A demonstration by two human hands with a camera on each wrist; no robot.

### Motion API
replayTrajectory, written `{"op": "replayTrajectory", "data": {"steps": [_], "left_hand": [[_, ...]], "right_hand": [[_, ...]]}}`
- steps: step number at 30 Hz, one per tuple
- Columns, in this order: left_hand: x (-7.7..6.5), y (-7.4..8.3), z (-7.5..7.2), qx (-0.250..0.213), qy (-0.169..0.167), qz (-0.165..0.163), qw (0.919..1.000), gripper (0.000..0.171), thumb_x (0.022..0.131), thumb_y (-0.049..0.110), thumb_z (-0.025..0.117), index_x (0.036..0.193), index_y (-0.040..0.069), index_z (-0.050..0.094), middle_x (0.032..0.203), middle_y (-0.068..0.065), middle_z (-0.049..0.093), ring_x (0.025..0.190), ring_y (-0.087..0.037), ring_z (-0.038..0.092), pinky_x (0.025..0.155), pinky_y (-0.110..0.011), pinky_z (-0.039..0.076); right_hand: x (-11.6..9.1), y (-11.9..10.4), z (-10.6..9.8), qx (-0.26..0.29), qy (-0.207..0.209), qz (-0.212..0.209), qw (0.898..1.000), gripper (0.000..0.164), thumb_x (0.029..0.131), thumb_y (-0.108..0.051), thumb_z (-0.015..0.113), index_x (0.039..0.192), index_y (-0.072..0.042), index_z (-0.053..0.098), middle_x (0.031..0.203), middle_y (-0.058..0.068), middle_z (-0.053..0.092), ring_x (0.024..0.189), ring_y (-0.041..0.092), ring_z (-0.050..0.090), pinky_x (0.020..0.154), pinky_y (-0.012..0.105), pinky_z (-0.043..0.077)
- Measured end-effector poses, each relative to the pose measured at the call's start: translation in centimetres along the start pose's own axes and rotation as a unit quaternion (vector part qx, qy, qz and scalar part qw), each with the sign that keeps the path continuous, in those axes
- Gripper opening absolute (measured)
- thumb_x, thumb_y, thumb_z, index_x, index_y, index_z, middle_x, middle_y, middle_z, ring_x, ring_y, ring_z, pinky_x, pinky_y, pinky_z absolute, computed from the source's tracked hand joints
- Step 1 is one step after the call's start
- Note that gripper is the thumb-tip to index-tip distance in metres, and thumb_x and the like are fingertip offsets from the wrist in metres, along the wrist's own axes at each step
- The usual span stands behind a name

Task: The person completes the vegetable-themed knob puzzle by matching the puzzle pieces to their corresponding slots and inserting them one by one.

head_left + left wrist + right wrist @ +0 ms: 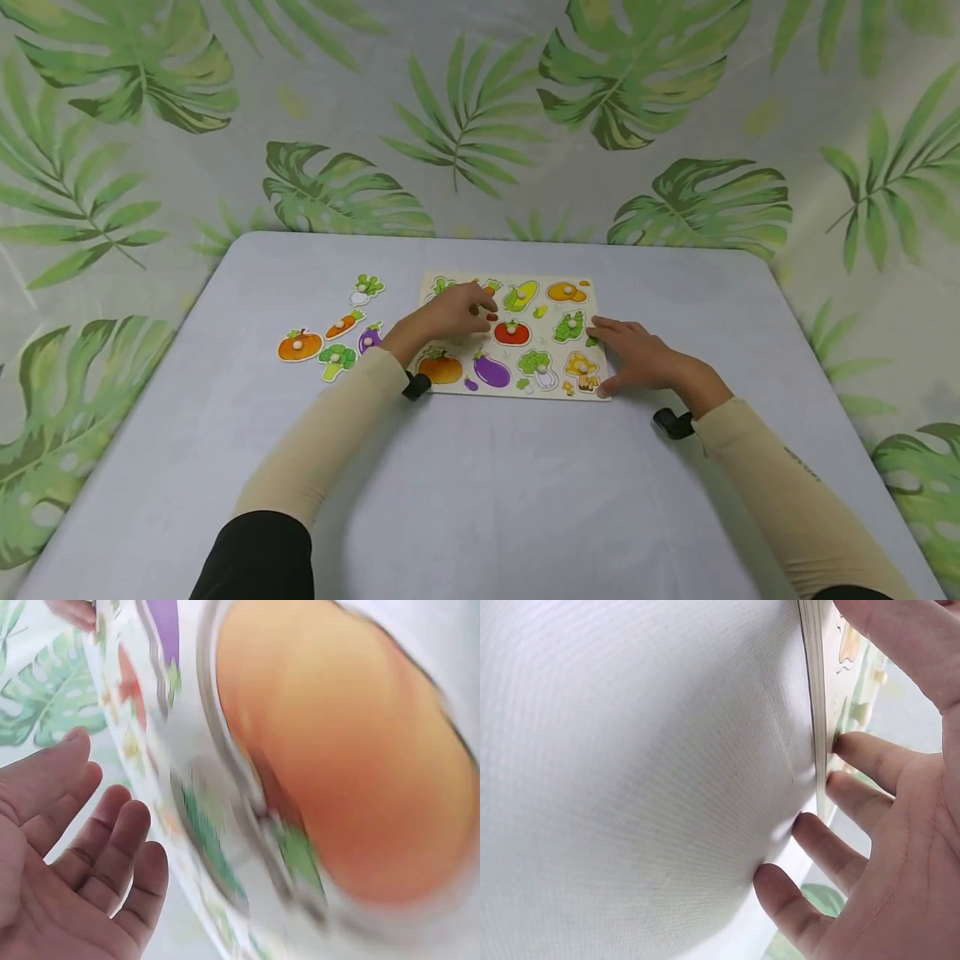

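A flat wooden vegetable puzzle board (pixel 465 398) lies on the table, bearing knobbed pieces such as a tomato (pixel 512 333), corn (pixel 521 296) and mushrooms (pixel 581 368). Over the board's left half is my left hand (pixel 457 310), its fingers loosely bent with nothing between them in the left wrist view. A large, blurred orange pumpkin picture (pixel 345 750) fills that view, beside the purple eggplant picture (pixel 492 371) in the head view. My right hand (pixel 643 358) rests at the board's right edge, fingers spread; in the right wrist view some fingertips (pixel 845 742) touch the board.
Left of the board lie several loose pieces: a pumpkin (pixel 300 345), a carrot (pixel 344 325), a broccoli (pixel 337 360), a white root with green leaves (pixel 366 289) and an eggplant (pixel 369 337) partly behind my left arm. A white cloth (pixel 510 500) covers the table; leaf-patterned fabric hangs behind.
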State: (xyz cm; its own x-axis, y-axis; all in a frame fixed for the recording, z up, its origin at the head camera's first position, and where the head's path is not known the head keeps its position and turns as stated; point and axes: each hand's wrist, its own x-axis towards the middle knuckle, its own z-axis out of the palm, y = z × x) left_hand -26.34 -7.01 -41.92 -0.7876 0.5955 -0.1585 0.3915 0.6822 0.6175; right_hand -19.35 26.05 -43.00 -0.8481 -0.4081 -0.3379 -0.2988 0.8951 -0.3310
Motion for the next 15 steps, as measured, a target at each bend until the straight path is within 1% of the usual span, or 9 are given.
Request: {"op": "replayTrajectory", "data": {"steps": [3,6,9,11,15], "left_hand": [[-1.9,-1.2,-1.3,0.013,0.022,0.004,0.9997,0.032,0.093,0.017,0.066,0.123,0.007,0.069,0.126,-0.01,0.066,0.113,-0.028,0.061,0.098,-0.041,0.053],[-4.0,-2.7,-2.6,0.023,0.047,0.005,0.9986,0.03,0.093,0.016,0.067,0.121,0.005,0.069,0.124,-0.011,0.068,0.11,-0.029,0.063,0.096,-0.043,0.053],[-5.9,-4.2,-3.5,0.029,0.066,-0.005,0.9974,0.029,0.092,0.016,0.068,0.119,0.004,0.07,0.121,-0.012,0.069,0.108,-0.029,0.063,0.094,-0.044,0.054],[-6.9,-5.1,-3.9,0.033,0.073,-0.016,0.9967,0.029,0.092,0.018,0.069,0.118,0.005,0.07,0.121,-0.012,0.069,0.108,-0.03,0.063,0.093,-0.045,0.054],[-8.3,-6.8,-4.3,0.044,0.07,-0.04,0.9958,0.03,0.093,0.02,0.067,0.119,0.006,0.069,0.122,-0.013,0.068,0.111,-0.031,0.062,0.095,-0.046,0.053]], "right_hand": [[0.0,-0.1,0.1,-0.003,0.002,-0.003,1.0,0.1,0.075,-0.042,0.085,0.154,-0.008,0.034,0.166,0.017,0.019,0.146,0.049,0.021,0.112,0.073,0.028],[0.1,-0.2,0.1,-0.007,0.003,-0.006,1.0,0.099,0.076,-0.043,0.084,0.154,-0.008,0.034,0.166,0.017,0.019,0.146,0.049,0.021,0.111,0.074,0.027],[0.0,-0.2,0.0,-0.01,0.002,-0.006,1.0,0.099,0.076,-0.042,0.084,0.154,-0.008,0.034,0.166,0.017,0.019,0.146,0.049,0.021,0.111,0.074,0.027],[-0.1,-0.3,0.0,-0.01,0.003,-0.006,1.0,0.099,0.076,-0.041,0.084,0.154,-0.007,0.034,0.165,0.018,0.019,0.146,0.05,0.022,0.112,0.073,0.028],[-0.1,-0.2,0.0,-0.006,0.003,-0.008,1.0,0.098,0.076,-0.04,0.084,0.153,-0.007,0.034,0.165,0.018,0.019,0.146,0.05,0.021,0.112,0.072,0.028]]}}
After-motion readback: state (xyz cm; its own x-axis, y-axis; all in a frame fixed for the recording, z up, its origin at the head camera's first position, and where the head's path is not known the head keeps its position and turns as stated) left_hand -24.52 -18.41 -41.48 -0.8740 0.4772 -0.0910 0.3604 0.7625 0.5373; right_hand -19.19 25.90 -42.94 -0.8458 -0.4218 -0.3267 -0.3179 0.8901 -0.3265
